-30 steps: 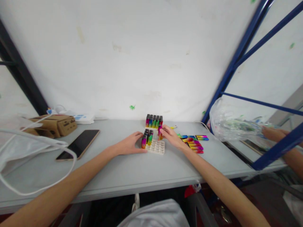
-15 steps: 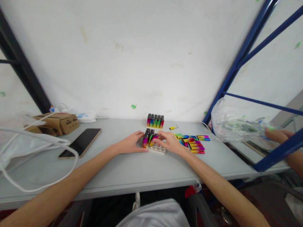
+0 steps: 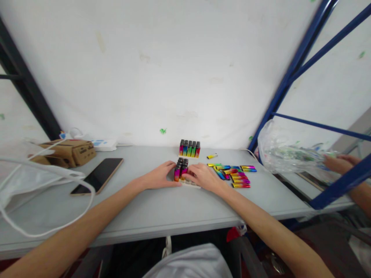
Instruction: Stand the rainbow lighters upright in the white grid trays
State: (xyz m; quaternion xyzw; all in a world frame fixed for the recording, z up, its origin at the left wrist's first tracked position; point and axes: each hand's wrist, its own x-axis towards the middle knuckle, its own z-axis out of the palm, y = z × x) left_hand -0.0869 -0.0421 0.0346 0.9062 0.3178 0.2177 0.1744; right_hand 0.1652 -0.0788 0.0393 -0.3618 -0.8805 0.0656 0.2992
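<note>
A white tray [image 3: 191,185] lies on the grey table [image 3: 162,208], with several rainbow-coloured lighters [image 3: 180,170] standing in its left end. My left hand [image 3: 160,176] lies flat on the table, fingertips against the left side of the tray and those lighters. My right hand [image 3: 203,177] covers most of the tray, its fingers closed on a lighter beside the standing group. A second block of upright lighters [image 3: 189,148] stands further back. Several loose lighters [image 3: 235,175] lie flat to the right of my right hand, and a yellow lighter [image 3: 212,156] lies alone behind them.
A phone [image 3: 97,175], a cardboard box [image 3: 69,151], a white power strip [image 3: 103,144] and white cords [image 3: 43,170] lie at the left. At the right are a blue rack frame [image 3: 290,73], a clear plastic bag [image 3: 285,156] and another person's hand [image 3: 339,164].
My right hand carried a lighter from above the tray's right side down and left to the standing group, and now lies low over the tray. My left hand has stayed put.
</note>
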